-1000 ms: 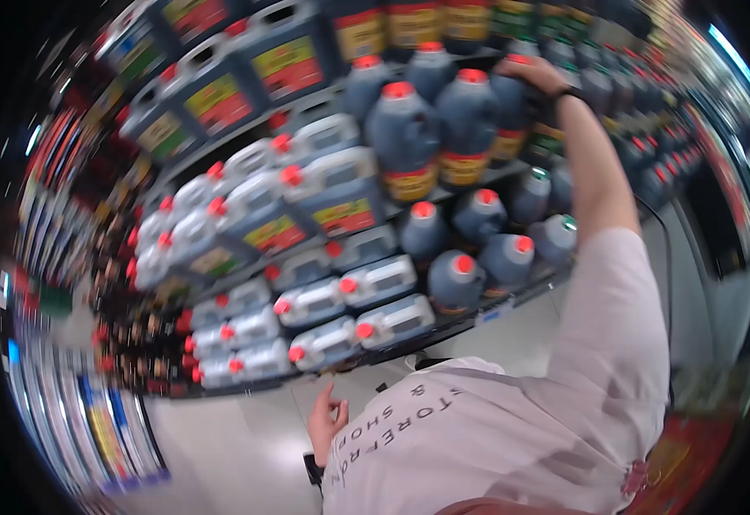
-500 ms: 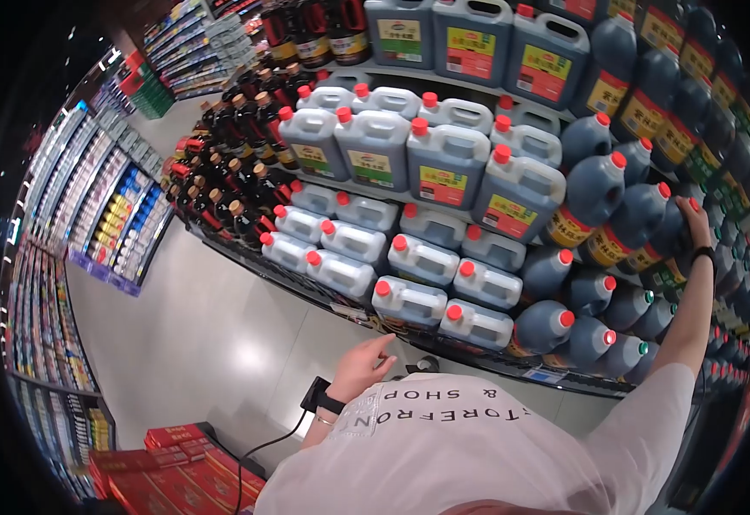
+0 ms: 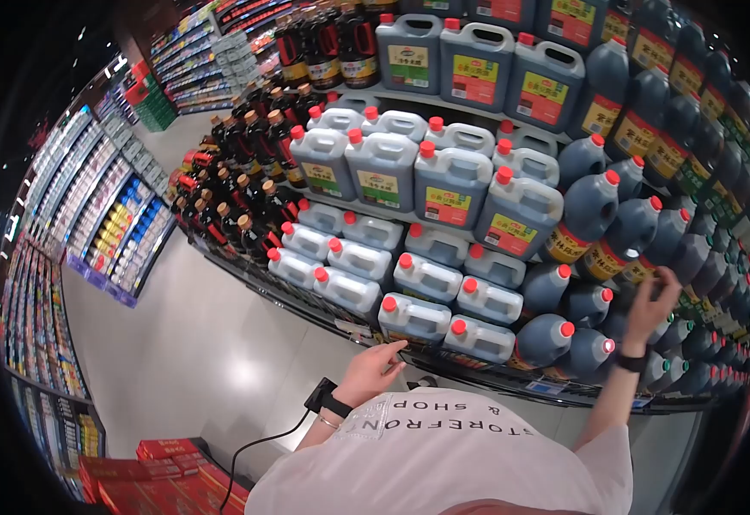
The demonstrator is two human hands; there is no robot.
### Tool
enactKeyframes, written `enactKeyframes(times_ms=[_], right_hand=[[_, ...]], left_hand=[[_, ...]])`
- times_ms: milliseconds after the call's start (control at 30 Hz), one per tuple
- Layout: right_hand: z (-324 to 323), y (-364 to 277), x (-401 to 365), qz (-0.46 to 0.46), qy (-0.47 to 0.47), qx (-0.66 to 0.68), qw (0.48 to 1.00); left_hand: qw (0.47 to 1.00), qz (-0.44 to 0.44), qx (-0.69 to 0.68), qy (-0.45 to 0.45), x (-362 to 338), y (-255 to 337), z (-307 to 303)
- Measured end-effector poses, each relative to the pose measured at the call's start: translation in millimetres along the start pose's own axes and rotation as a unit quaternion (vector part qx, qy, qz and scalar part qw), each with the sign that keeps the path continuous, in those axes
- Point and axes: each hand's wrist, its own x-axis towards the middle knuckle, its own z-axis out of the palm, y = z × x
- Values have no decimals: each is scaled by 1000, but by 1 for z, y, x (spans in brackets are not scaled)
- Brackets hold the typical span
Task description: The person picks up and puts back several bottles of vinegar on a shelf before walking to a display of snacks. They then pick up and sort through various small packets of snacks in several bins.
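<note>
My left hand [image 3: 370,376] is in front of the shelf's lower edge, index finger stretched out and the others loosely bent, holding nothing. Its fingertip comes close under a pale grey plastic jug [image 3: 414,321] with a red cap. My right hand [image 3: 653,305] hangs over the lower row of dark bottles with fingers apart and nothing in them, slightly blurred. Just beyond its fingertips stands a dark, red-capped bottle [image 3: 668,237] with a yellow label. Part of the lower bottles is hidden behind that hand. Each wrist wears a black band; a cable runs from the left one.
Tiered shelves hold rows of grey jugs [image 3: 521,210] and dark glass bottles [image 3: 246,236] at the left end. Red boxes [image 3: 156,481] are stacked at the lower left. A pale aisle floor [image 3: 220,343] separates these from the shelves [image 3: 113,223] opposite.
My right hand has left the red-capped bottle at the upper right and come down and left, toward my body. My left hand has barely moved; the view has shifted slightly.
</note>
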Motion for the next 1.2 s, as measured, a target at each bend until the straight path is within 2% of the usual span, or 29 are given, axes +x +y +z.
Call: enactKeyframes(times_ms=[33,133,233,300,367,400,433,500,567,700,767,833,867,967,1100,1167,1200], right_hand=[[1,-22,-18,14,-26,27,999],[13,-79,-75,177,-133,175,959],[26,-138,-120,153,-180,201,951],[23,-174,-138,158,-249,241,925],[16,-201,-152,136,-280,276,909],[13,-208,-164,117,-287,273,911],[10,-212,-173,98,-290,264,915],[-2,-221,-191,114,-308,267,906],[-11,-227,-211,143,-333,252,897],[-42,-248,-227,262,-328,309,854],[-49,-255,-233,281,-304,312,855],[-59,-263,-231,289,-282,312,860],[-64,-266,-230,297,-266,316,861],[-77,-260,-235,307,-247,286,874],[-101,-246,-242,315,-245,224,889],[-116,-233,-248,310,-263,182,895],[-128,-229,-245,359,-292,197,865]], left_hand=[[1000,10,1,-6,3,2,1],[998,50,-9,-43,15,5,8],[994,81,-3,-80,22,12,9],[987,119,-14,-107,20,13,11],[990,100,-29,-92,16,17,11],[989,89,-48,-105,13,17,11],[979,126,-43,-156,7,12,14],[981,107,-84,-140,-1,-4,20],[969,82,-141,-184,-11,-10,23],[940,93,-216,-248,-28,-21,37],[937,76,-204,-272,-35,-12,40],[888,25,-328,-322,-39,-2,47],[866,20,-342,-363,-38,4,44],[840,1,-355,-410,-36,7,55],[870,59,-294,-392,-29,14,67],[859,39,-359,-362,-27,14,80],[859,44,-362,-360,-27,15,84]])
